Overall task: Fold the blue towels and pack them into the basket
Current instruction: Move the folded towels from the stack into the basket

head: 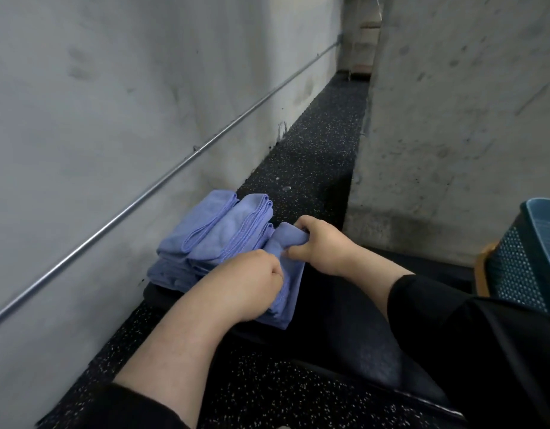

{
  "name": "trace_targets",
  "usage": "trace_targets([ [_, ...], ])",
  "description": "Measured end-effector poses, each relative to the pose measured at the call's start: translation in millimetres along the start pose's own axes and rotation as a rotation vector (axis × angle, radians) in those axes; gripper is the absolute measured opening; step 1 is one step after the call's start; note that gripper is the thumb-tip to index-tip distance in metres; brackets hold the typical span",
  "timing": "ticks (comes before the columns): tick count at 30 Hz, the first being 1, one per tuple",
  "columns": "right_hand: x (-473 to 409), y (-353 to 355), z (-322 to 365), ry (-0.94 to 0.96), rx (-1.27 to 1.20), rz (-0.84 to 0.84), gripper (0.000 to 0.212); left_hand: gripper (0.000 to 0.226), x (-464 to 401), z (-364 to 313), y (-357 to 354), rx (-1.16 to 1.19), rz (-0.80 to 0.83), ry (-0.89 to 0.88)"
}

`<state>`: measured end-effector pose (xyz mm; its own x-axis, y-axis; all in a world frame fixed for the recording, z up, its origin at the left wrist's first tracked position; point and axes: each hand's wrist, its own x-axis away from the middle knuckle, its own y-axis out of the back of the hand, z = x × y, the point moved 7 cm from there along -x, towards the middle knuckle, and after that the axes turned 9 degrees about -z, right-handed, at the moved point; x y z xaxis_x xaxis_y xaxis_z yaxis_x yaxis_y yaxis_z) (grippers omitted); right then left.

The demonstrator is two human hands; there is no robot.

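Head view: left hand (252, 275) and right hand (321, 243) both pinch a soft blue folded towel (287, 274), likely tightening its fold. Stack of blue towels (212, 239) just left of hands; teal perforated plastic basket (527, 258) well right.

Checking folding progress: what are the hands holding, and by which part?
Both grip one folded blue towel: the right hand bunches its far end, and the left hand pinches it near the middle.
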<state>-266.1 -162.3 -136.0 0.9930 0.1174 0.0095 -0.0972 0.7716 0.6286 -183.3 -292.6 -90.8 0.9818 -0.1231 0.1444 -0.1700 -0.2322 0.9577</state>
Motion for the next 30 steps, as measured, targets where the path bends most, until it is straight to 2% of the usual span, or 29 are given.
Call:
trace_targets([
  [3, 12, 5, 9, 0.038, -0.219, -0.081, 0.027, 0.022, -1, -1, 13, 0.094, -0.131, 0.048],
  [6, 33, 25, 27, 0.039, -0.407, -0.216, 0.025, 0.02, 1, 2, 39, 0.295, -0.405, 0.131],
  [8, 53, 48, 44, 0.052, -0.485, -0.318, 0.026, 0.038, 4, -3, 52, 0.397, -0.502, 0.119],
  [10, 74, 77, 59, 0.076, -0.589, -0.385, 0.027, 0.033, 8, -18, 57, 0.523, -0.467, 0.078],
  [12, 97, 113, 66, 0.087, -0.65, -0.455, 0.033, 0.02, 12, -42, 55, 0.798, -0.372, 0.009],
  [14, 122, 151, 63, 0.081, -0.668, -0.522, 0.037, 0.033, 19, -75, 52, 1.108, -0.201, -0.092],
  [16, 145, 189, 51, 0.053, -0.645, -0.555, 0.04, 0.047, 24, -104, 49, 1.254, -0.08, -0.157],
  [18, 166, 224, 35, 0.002, -0.597, -0.534, 0.046, 0.055, 26, -130, 49, 1.301, -0.039, -0.202],
  [21, 190, 269, 10, -0.076, -0.619, -0.475, 0.053, 0.053, 27, -173, 47, 1.371, -0.055, -0.24],
  [24, 212, 306, -9, -0.107, -0.558, -0.433, 0.034, 0.045, 24, -213, 41, 1.551, -0.089, -0.171],
  [26, 223, 325, -29, -0.131, -0.569, -0.417, 0.025, 0.038, 22, -240, 31, 1.622, -0.038, -0.134],
  [28, 233, 343, -57, -0.184, -0.562, -0.448, 0.022, 0.042, 20, -267, 18, 1.602, 0.03, -0.14],
  [30, 240, 352, -81, -0.243, -0.518, -0.469, 0.02, 0.044, 19, -281, 8, 1.456, 0.004, -0.182],
])
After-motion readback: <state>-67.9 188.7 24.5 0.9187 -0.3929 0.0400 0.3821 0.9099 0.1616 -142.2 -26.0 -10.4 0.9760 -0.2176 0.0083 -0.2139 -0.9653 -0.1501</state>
